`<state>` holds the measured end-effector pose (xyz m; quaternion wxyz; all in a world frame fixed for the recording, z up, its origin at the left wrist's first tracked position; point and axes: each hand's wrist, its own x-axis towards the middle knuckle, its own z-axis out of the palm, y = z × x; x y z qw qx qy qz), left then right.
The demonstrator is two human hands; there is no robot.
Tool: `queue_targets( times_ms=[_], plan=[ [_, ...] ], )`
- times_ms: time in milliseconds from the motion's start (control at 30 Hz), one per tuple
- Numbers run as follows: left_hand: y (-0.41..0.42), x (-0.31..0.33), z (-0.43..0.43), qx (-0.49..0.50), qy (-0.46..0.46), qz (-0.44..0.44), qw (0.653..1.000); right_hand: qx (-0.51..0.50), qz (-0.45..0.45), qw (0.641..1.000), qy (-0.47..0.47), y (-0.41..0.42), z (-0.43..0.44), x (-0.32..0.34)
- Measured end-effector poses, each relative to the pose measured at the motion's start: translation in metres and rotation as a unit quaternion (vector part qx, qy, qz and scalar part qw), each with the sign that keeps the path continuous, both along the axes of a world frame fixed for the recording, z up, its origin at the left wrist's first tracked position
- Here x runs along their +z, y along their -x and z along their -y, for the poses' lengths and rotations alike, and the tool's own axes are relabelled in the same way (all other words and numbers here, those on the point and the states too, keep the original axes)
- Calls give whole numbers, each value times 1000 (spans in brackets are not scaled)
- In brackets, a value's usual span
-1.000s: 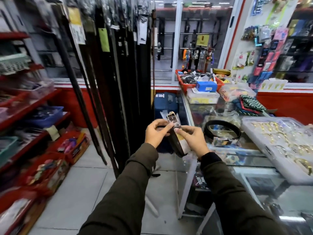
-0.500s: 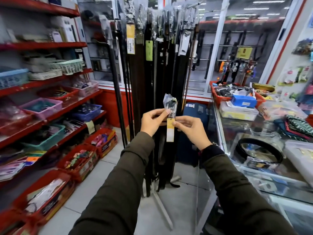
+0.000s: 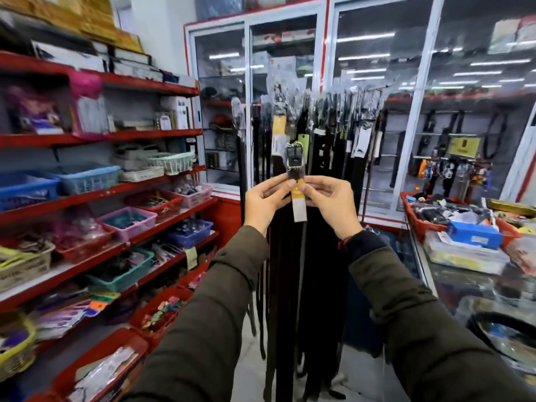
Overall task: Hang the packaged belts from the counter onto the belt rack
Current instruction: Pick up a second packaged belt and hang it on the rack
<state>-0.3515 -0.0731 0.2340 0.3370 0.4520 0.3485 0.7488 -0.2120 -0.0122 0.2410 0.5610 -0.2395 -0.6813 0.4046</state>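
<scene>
I have my left hand [image 3: 265, 203] and right hand [image 3: 329, 203] with fingers pinched on the packaged belt [image 3: 294, 162] just below its wrapped buckle, holding it upright before the belt rack [image 3: 342, 95], probably so its top can reach a hook.

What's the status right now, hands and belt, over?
Left hand and right hand both pinching one packaged belt just below its buckle. Belt upright before the belt rack, not yet hung. Nothing between belt and rack.
</scene>
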Motion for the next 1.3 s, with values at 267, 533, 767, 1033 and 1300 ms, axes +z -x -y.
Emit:
queue_targets(
  times_ms=[267,533,767,1033,1300],
  plan=[
    [30,79,-10,80,-51,-10,995,32,-58,997,-45,36,0,82],
    [48,142,-32,66,-49,-24,996,50,-130,990,20,60,-5,142],
    [58,146,-45,59,-24,-11,998,89,-125,983,98,62,-11,148],
    [59,135,-53,64,-19,36,997,104,-107,982,115,67,-20,144],
    [54,119,-71,135,9,-46,990,31,-48,993,103,64,-37,129]
  ],
)
